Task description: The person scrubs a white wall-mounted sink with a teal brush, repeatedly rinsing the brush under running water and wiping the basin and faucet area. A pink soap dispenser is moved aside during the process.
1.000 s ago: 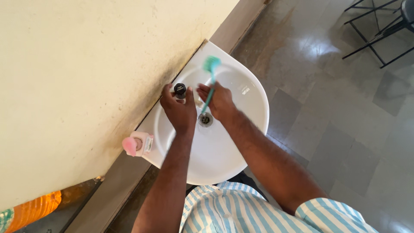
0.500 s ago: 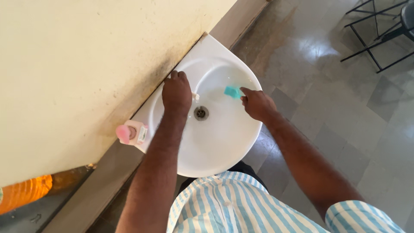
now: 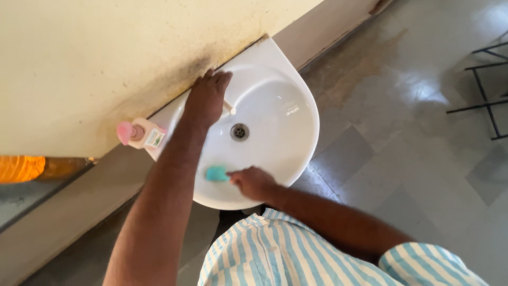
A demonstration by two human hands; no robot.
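The left hand (image 3: 207,98) lies palm down at the back edge of the white wash basin (image 3: 296,100), where the rim meets the cream wall (image 3: 95,58). Its fingers are spread loosely and flat over the tap area, covering whatever is beneath; whether they grip the tap cannot be told. The left forearm runs straight down from the hand toward the lower edge of the view, crossing the basin's left rim.

The right hand (image 3: 255,182) is at the front rim of the basin, the arm coming in from the lower right with a bent elbow and a blue-and-white striped sleeve (image 3: 423,267). Its fingers are curled closed around the handle end of a teal scrubbing brush (image 3: 217,173), whose head presses against the inner front wall of the bowl, just left of the hand and right beside the left forearm.

The drain (image 3: 239,131) sits in the bowl's middle, between the two hands. A pink-capped soap bottle (image 3: 140,133) stands on the basin's left corner by the wall. Grey tiled floor (image 3: 413,148) lies to the right.
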